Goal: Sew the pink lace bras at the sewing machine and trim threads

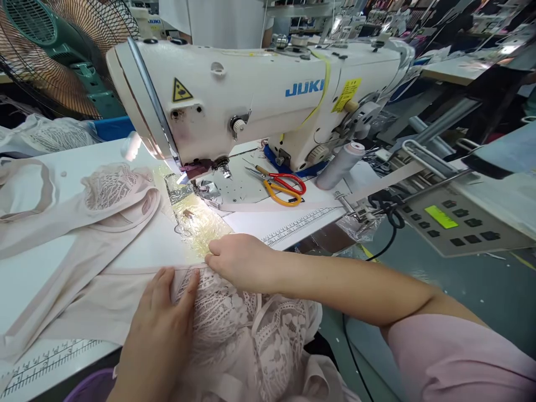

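Note:
A pale pink lace bra point(226, 312) hangs over the table's front edge, its plain band stretching left across the white top. My right hand point(240, 259) pinches the bra's upper edge between thumb and fingers, just in front of the sewing machine's needle area. Flat on the band beside the lace, my left hand point(161, 321) has its fingers stretched and the thumb apart. The white sewing machine point(251, 84) stands behind both hands. A narrow pink elastic tape point(288, 206) runs from the presser foot area toward a metal feeder point(360, 206) at right.
Scissors point(288, 187) with red and orange handles and a grey thread cone point(341, 164) sit on the machine bed. More bra pieces point(109, 201) lie on the left. A control panel point(460, 218) juts out at right; a green fan point(54, 39) stands behind.

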Demonstrator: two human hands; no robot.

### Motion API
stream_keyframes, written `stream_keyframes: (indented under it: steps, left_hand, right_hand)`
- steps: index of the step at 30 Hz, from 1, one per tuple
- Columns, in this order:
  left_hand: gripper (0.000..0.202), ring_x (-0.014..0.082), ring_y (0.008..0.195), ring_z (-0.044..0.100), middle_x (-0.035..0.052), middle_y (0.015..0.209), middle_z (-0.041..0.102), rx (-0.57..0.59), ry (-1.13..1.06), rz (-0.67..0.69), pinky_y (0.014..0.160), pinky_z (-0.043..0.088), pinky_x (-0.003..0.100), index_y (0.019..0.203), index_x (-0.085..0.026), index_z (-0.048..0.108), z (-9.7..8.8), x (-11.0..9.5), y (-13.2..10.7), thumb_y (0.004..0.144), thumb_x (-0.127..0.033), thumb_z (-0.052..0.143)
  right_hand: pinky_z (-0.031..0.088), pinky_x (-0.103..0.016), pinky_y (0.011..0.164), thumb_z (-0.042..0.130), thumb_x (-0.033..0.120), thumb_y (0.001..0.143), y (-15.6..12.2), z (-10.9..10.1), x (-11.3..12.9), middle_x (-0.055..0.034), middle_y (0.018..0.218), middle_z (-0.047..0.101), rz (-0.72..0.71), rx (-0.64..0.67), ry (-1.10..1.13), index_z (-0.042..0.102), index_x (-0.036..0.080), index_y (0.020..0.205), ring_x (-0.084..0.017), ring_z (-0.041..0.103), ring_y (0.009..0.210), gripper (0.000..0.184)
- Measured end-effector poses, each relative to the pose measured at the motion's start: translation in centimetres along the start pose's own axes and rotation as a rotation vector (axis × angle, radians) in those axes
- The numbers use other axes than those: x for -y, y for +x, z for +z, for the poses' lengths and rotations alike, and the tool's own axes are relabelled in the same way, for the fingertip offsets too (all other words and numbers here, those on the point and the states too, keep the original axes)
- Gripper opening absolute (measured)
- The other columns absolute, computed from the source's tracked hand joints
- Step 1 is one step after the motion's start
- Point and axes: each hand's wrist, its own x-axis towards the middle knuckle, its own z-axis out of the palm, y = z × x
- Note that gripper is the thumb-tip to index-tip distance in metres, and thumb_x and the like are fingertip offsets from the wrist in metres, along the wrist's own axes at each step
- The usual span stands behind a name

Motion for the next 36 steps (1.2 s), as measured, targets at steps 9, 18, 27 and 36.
stream_keyframes:
  steps: [9, 18, 27, 36]
  left_hand:
    - [0.043, 0.0350, 0.107, 0.051, 0.0218, 0.117, 0.044, 0.020, 0.004, -0.010, 0.082, 0.054, 0.051, 0.123, -0.012, 0.057, 0.0, 0.0, -0.1, 0.083, -0.011, 0.040]
    - [0.043, 0.0365, 0.108, 0.051, 0.0236, 0.118, 0.045, 0.056, -0.009, -0.026, 0.084, 0.052, 0.052, 0.123, -0.012, 0.058, 0.0, 0.0, -0.2, 0.085, -0.012, 0.037]
    - [0.043, 0.0347, 0.110, 0.051, 0.0206, 0.119, 0.049, 0.082, -0.022, -0.072, 0.086, 0.051, 0.051, 0.123, -0.016, 0.059, -0.1, -0.1, -0.2, 0.087, -0.018, 0.035]
    - [0.042, 0.0336, 0.111, 0.053, 0.0197, 0.121, 0.050, 0.089, -0.036, -0.080, 0.085, 0.052, 0.049, 0.121, -0.018, 0.060, -0.6, 0.5, -0.1, 0.087, -0.017, 0.036]
  right_hand:
    - [0.021, -0.028, 0.048, 0.050, 0.009, 0.081, 0.8, 1.3, -0.4, -0.0060, 0.087, 0.059, -0.008, -0.117, 0.031, 0.062, 0.014, 0.096, -0.017, 0.048, 0.070, 0.020]
    - [0.023, -0.028, 0.048, 0.051, 0.010, 0.081, 1.2, 1.0, -0.6, -0.0057, 0.086, 0.058, -0.043, -0.060, 0.042, 0.063, 0.013, 0.094, -0.017, 0.047, 0.067, 0.018]
    - [0.027, -0.028, 0.052, 0.050, 0.002, 0.079, -0.5, 0.1, -1.1, -0.0081, 0.088, 0.060, -0.019, 0.010, 0.016, 0.064, 0.012, 0.090, -0.018, 0.051, 0.074, 0.021]
    - [0.039, -0.025, 0.067, 0.047, 0.012, 0.090, -1.4, 1.3, -2.7, -0.0070, 0.089, 0.063, 0.092, -0.303, 0.471, 0.062, 0.013, 0.095, -0.016, 0.055, 0.080, 0.015]
